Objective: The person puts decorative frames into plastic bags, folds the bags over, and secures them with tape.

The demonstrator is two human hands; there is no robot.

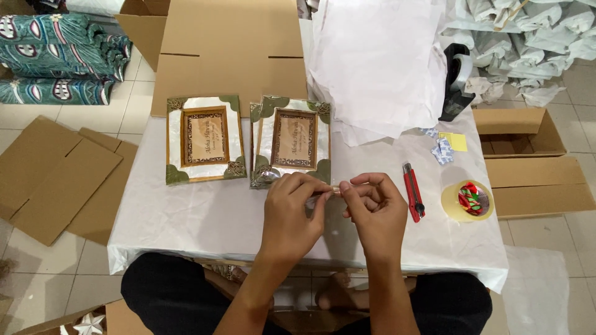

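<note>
a low table (186, 229) draped in glossy white sheeting stands on a pale tiled floor (133, 99), with flat brown cardboard (56, 177) lying off its 9 o'clock side and an open carton (528, 133) at 3 o'clock. at 12 o'clock an unfolded box (230, 56) rises behind a loose stack of thin white paper (379, 68). the left hand (290, 217) and right hand (372, 208) meet near the table's middle, fingertips pinched shut on a small clear strip of tape (336, 189) stretched between them. touching the left knuckles at 11 o'clock is a rectangular frame (292, 141) with green corners, shiny wrap and a patterned brown border; a matching frame (203, 139) lies just beside it at 10 o'clock. a red utility knife (412, 192) and a yellowish tape roll (467, 201) lie at 3 o'clock, near the table's edge. a black tape dispenser (456, 84) stands at 1 o'clock. bare sheeting at 8 o'clock leaves room
</note>
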